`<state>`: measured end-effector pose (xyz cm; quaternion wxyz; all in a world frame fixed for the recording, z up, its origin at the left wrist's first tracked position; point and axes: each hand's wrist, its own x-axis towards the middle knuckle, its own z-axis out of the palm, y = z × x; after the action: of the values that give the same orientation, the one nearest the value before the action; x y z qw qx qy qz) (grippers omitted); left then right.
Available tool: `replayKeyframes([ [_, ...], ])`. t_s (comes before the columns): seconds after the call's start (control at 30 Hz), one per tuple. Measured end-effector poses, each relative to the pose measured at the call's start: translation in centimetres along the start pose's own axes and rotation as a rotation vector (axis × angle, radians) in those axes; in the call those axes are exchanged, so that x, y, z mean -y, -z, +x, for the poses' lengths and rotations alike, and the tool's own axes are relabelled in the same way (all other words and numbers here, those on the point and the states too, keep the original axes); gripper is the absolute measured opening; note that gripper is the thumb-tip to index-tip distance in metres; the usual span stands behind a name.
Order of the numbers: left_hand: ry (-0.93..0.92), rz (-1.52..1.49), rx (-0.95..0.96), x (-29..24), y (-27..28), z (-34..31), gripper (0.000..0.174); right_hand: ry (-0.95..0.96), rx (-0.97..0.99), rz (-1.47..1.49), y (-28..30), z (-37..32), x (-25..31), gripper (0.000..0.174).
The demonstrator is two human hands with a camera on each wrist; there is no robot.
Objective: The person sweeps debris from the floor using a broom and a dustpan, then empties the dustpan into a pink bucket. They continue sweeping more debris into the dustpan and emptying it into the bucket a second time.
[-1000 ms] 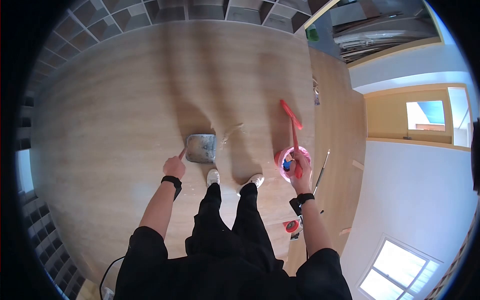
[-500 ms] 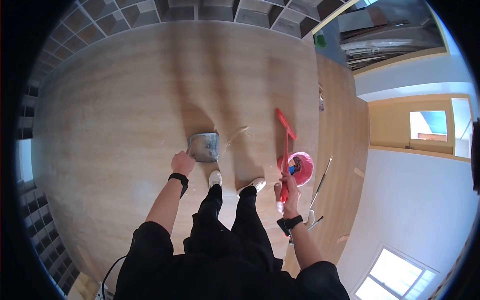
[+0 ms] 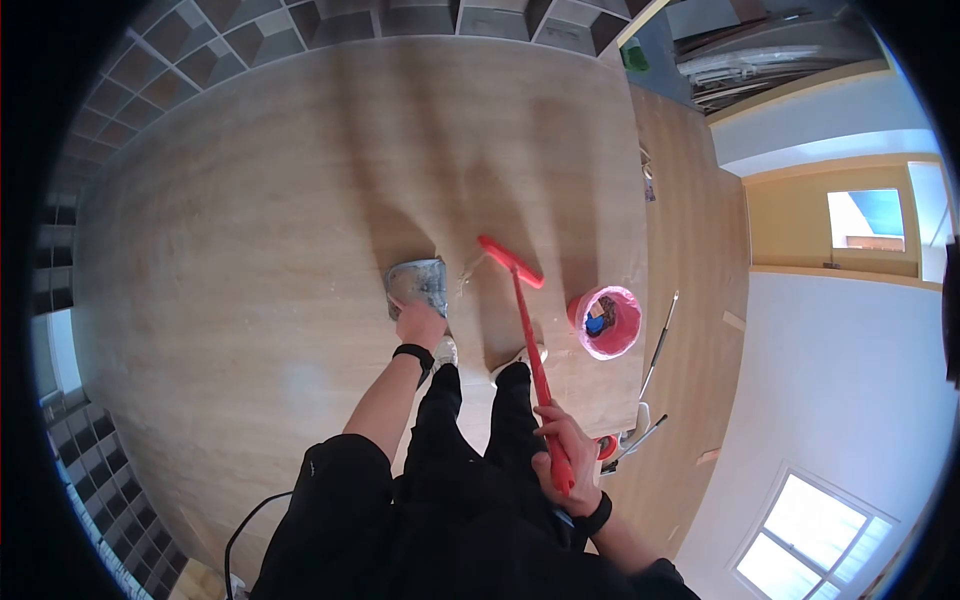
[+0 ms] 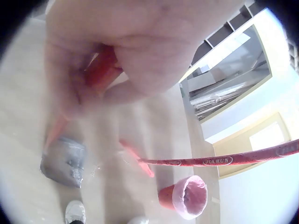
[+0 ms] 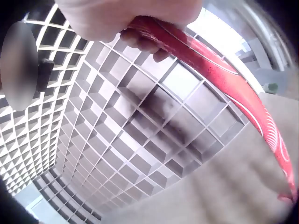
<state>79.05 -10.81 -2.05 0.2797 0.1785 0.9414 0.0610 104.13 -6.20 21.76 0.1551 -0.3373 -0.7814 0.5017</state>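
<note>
My left hand (image 3: 420,325) grips the red handle (image 4: 103,70) of a grey dustpan (image 3: 425,283), which lies on the floor by the left shoe. The fingers are curled round that handle in the left wrist view. In my right hand (image 3: 572,458) is the red handle (image 3: 535,365) of a broom; its red head (image 3: 511,262) is on the floor right of the dustpan. Between pan and broom head lies a small pale strand of debris (image 3: 468,270). A pink-lined bucket (image 3: 612,325) with bits inside stands to the right of the broom.
Grey cubby shelves (image 3: 340,22) line the far edge of the floor (image 3: 240,200) and the left side. Rods (image 3: 660,345) lie right of the bucket, near a yellow door (image 3: 790,215). White shoes (image 3: 520,362) stand behind the broom head.
The broom has swung left from above the bucket, its head now near the debris. My right hand has come back toward the body. My left hand and the dustpan have shifted slightly right.
</note>
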Motion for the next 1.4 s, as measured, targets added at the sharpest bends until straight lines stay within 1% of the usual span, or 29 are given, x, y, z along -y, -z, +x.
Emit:
replayKeyframes([
  [0.07, -0.041, 0.022, 0.026, -1.0, 0.9, -1.0, 0.025, -0.012, -0.003, 0.036, 0.4, -0.3, 0.5, 0.027],
  [0.13, -0.047, 0.028, 0.026, -0.9, 0.5, -1.1, 0.024, -0.026, -0.002, 0.072, 0.9, -0.1, 0.3, 0.026],
  [0.2, -0.049, 0.034, 0.028, -0.8, 0.4, -1.3, 0.024, 0.007, -0.018, 0.107, 1.8, 0.8, -0.5, 0.02],
  [0.23, -0.039, 0.029, 0.034, -0.7, 0.5, -1.5, 0.023, 0.049, -0.062, 0.028, 2.4, 1.4, -1.0, 0.013],
  [0.3, -0.017, 0.02, 0.03, -0.1, 0.4, -1.4, 0.022, -0.021, -0.185, -0.07, 3.1, 2.8, -2.6, 0.01],
  [0.37, -0.03, 0.055, 0.081, 1.1, 0.3, -0.8, 0.039, 0.092, -0.358, -0.032, 3.7, 5.3, -4.0, 0.007],
  [0.4, -0.018, 0.054, 0.075, 1.6, 0.6, -0.8, 0.039, 0.137, -0.371, 0.107, 4.0, 6.3, -5.0, 0.006],
  [0.43, -0.004, 0.079, 0.079, 1.5, 1.7, -1.2, 0.032, 0.152, -0.374, 0.258, 4.4, 7.5, -4.2, 0.003],
  [0.47, 0.01, 0.104, 0.085, 1.5, 2.4, -1.2, 0.026, 0.177, -0.326, 0.348, 4.9, 8.3, -5.1, 0.006],
  [0.5, 0.02, 0.105, 0.085, 2.8, 1.7, -0.5, 0.026, 0.197, -0.279, 0.437, 5.4, 8.8, -6.5, 0.009],
  [0.53, -0.02, 0.1, 0.042, 4.7, 0.6, 0.6, 0.025, 0.203, -0.362, 0.491, 5.3, 9.7, -7.9, 0.021],
  [0.57, -0.059, 0.098, 0.001, 5.8, -0.1, 1.2, 0.025, 0.199, -0.405, 0.517, 5.6, 10.7, -8.0, 0.022],
  [0.6, -0.001, 0.075, 0.003, 5.5, 1.3, 0.7, 0.022, 0.208, -0.45, 0.52, 6.1, 11.8, -7.5, 0.022],
  [0.63, 0.012, 0.074, 0.003, 5.6, 1.7, 0.6, 0.022, 0.221, -0.492, 0.523, 6.7, 12.7, -6.9, 0.023],
  [0.67, 0.027, 0.055, -0.004, 5.9, 2.0, 0.6, 0.021, 0.22, -0.482, 0.527, 7.3, 12.9, -6.7, 0.023],
  [0.73, 0.037, 0.035, 0.003, 5.6, 3.0, 0.3, 0.021, 0.261, -0.598, 0.523, 8.4, 13.4, -6.4, 0.023],
  [0.77, 0.04, 0.035, 0.005, 5.2, 3.4, 0.2, 0.021, 0.259, -0.596, 0.523, 8.7, 13.4, -6.2, 0.023],
  [0.83, 0.035, 0.043, 0.023, 4.4, 3.7, 0.1, 0.025, 0.325, -0.571, 0.44, 9.5, 12.8, -6.0, 0.023],
  [0.87, 0.037, 0.041, 0.027, 4.5, 2.9, 0.8, 0.025, 0.377, -0.55, 0.426, 9.3, 12.6, -6.9, 0.02],
  [0.9, 0.022, 0.069, 0.029, 4.5, 2.2, 1.3, 0.027, 0.375, -0.547, 0.424, 9.1, 12.4, -7.5, 0.02],
  [0.97, 0.012, 0.096, 0.032, 4.8, 0.9, 2.1, 0.03, 0.382, -0.502, 0.24, 8.2, 11.8, -8.5, 0.018],
  [1.0, 0.047, 0.055, 0.023, 4.0, 1.3, 2.0, 0.03, 0.341, -0.456, 0.208, 7.6, 11.5, -8.8, 0.017],
  [1.03, 0.082, 0.015, 0.013, 3.3, 1.7, 2.0, 0.03, 0.219, -0.405, 0.102, 7.2, 11.0, -9.4, 0.014],
  [1.1, 0.112, 0.011, 0.03, 2.4, 2.4, 2.0, 0.03, 0.463, -0.411, 0.093, 4.7, 11.5, -10.7, 0.012],
  [1.17, 0.139, 0.015, 0.056, 1.7, 3.2, 1.7, 0.029, 0.344, -0.37, 0.002, 2.4, 10.5, -11.6, 0.012],
  [1.23, 0.217, 0.008, 0.049, 0.8, 3.9, 1.7, 0.029, 0.349, -0.319, 0.108, 0.3, 9.8, -11.7, 0.017],
  [1.3, 0.209, -0.001, 0.049, 0.5, 3.9, 1.8, 0.028, 0.248, -0.292, 0.073, -1.6, 8.8, -11.0, 0.024],
  [1.37, 0.197, -0.014, 0.043, 0.0, 3.9, 1.9, 0.028, 0.233, -0.212, 0.076, -3.2, 8.1, -10.5, 0.028],
  [1.4, 0.193, -0.01, 0.052, -0.1, 3.8, 1.8, 0.028, 0.211, -0.205, 0.087, -3.8, 7.6, -9.9, 0.028],
])
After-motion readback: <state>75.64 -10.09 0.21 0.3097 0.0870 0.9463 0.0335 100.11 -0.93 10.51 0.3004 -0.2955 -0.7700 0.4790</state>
